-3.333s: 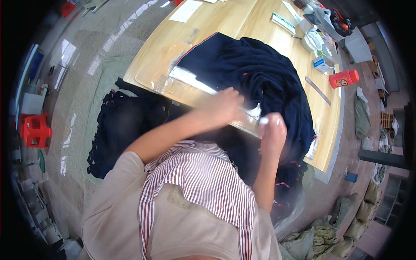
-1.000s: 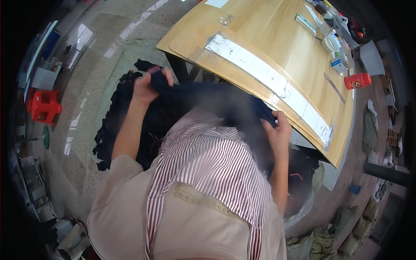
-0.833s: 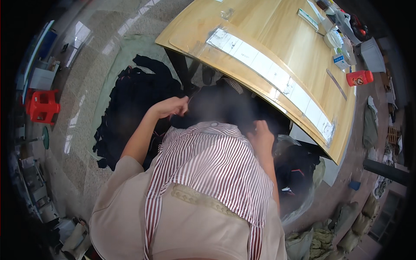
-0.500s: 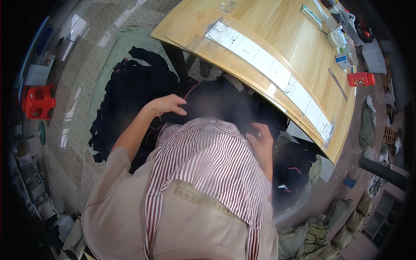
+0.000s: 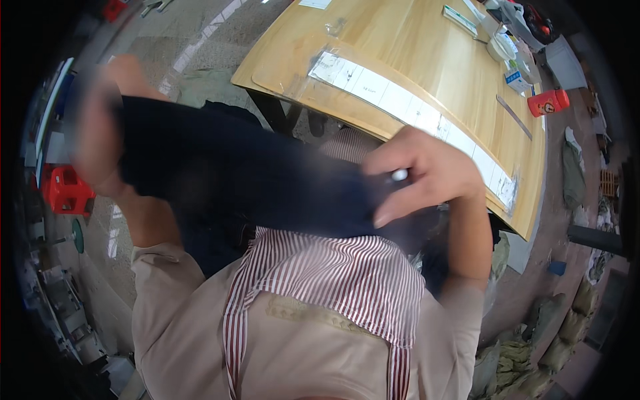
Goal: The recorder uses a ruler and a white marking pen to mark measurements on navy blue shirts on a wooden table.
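Note:
A dark navy piece of fabric (image 5: 240,167) is stretched across in front of my chest, raised off my lap. At its left end my left hand (image 5: 110,127) grips the cloth; motion blurs its fingers. My right hand (image 5: 433,170) is closed on the right end, thumb below and fingers above. Between its fingers shows a small white rounded thing (image 5: 399,175), too little to name. Behind the held cloth, more dark fabric (image 5: 230,112) lies low by the table leg. A red-and-white striped apron (image 5: 320,260) covers my front.
A wooden table (image 5: 400,60) stands ahead to the right, a white paper strip (image 5: 373,87) taped along its near edge. On it are a metal ruler (image 5: 513,117) and a red canister (image 5: 548,103). A red stool (image 5: 70,190) stands left, folded sacks (image 5: 513,360) lower right.
Both hands have risen from near my lap, the left going far to the left and up, the right moving up. The navy fabric is now lifted and spread between them.

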